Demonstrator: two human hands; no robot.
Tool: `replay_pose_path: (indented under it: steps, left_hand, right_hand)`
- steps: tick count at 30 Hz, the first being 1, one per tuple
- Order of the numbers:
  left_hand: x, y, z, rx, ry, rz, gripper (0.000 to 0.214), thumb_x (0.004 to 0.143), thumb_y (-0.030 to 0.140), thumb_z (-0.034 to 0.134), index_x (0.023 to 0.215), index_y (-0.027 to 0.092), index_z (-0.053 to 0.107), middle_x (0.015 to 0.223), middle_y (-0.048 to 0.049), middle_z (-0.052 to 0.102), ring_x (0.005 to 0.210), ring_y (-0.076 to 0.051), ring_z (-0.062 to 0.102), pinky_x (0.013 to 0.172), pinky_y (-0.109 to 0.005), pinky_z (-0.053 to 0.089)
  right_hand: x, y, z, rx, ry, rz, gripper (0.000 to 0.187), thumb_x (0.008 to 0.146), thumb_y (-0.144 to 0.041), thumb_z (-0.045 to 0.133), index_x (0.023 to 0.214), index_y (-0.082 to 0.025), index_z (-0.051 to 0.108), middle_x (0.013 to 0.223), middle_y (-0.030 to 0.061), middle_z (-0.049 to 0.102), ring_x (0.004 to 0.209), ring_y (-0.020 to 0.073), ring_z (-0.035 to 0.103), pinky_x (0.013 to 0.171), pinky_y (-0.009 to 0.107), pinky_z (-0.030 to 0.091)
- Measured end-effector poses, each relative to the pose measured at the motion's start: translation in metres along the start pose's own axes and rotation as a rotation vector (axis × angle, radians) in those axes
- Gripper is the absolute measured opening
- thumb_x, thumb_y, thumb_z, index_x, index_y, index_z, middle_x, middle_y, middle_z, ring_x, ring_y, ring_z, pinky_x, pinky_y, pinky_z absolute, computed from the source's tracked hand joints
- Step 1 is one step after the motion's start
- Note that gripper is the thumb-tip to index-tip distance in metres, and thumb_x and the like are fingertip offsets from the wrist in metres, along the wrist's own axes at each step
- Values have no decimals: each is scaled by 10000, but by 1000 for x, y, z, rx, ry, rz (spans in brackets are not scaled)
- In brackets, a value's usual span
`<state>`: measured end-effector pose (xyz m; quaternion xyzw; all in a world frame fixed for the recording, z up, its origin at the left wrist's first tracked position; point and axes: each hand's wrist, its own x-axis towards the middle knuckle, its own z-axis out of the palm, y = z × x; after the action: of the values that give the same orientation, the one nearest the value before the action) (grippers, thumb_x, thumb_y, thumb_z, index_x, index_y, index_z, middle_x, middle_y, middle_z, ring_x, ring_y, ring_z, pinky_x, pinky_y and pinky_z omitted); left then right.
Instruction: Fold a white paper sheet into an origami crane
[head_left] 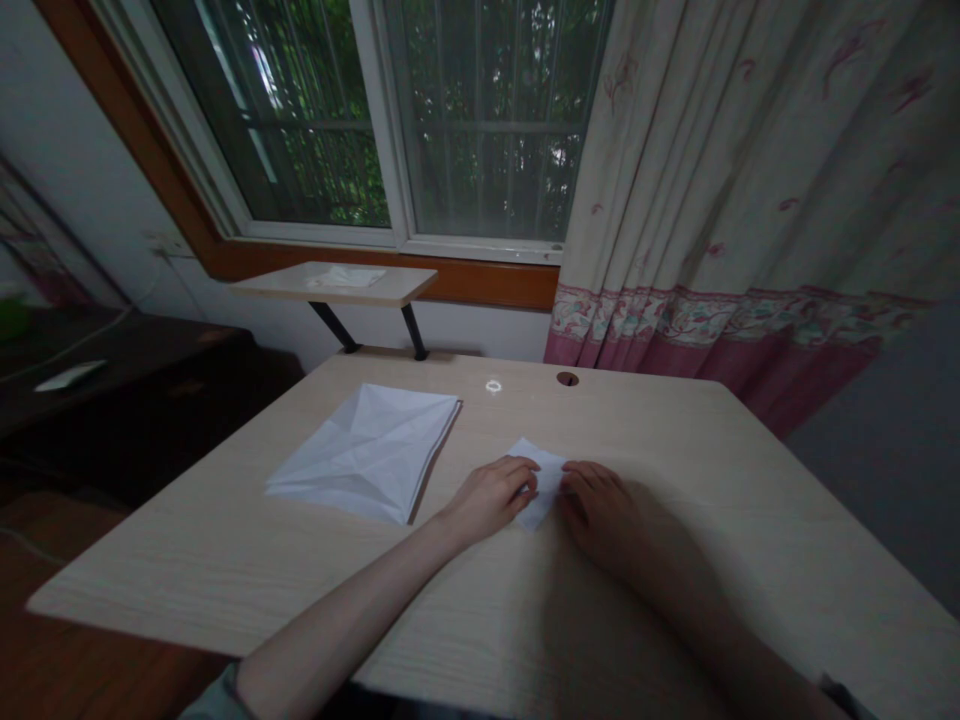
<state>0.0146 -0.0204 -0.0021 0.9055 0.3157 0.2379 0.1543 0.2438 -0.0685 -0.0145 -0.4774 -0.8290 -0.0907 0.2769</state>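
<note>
A small folded piece of white paper (546, 478) lies on the desk between my two hands. My left hand (495, 495) has its curled fingers on the paper's left side. Against the right edge, my right hand (600, 505) pinches or presses the paper with its fingertips. Parts of the paper's sides are hidden under the fingers. To the left lies a stack of larger white paper sheets (367, 450), the top one marked with crossing creases.
The pale wooden desk (690, 440) has a round cable hole (568, 379) near its far edge. A raised shelf (270, 283) on black legs holds crumpled white paper (346, 276). Behind are a window and a flowered curtain (675, 200). A dark table (150, 355) stands at left.
</note>
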Motion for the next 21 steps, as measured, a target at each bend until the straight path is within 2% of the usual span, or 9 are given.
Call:
replay_pose_path:
  steps: [5,16,21]
  left_hand:
    - [2,5,-4,-6,9,-14,138,989,185,497,975,197,634,1260,-65,666,1158,-203,623,1007,-346,506]
    - [1,7,-6,-80,31,-2,95,935,173,531,901,196,616,1193,-82,681,1118,-214,626,999,-362,504]
    - [2,7,-5,-70,31,-1,104,947,178,531,873,194,603,1198,-85,668,1108,-217,623,987,-364,505]
  right_hand:
    - [-2,5,5,45,1,28,213,936,-145,469,1054,-206,636,1121,116,702,1053,254,654,955,462,539]
    - [3,-2,1,120,-38,59,142,910,-136,505,1007,-179,599,999,115,690,946,238,671,870,384,562]
    - [4,-2,2,146,-42,68,156,922,-147,462,999,-203,586,999,105,682,933,238,662,857,411,565]
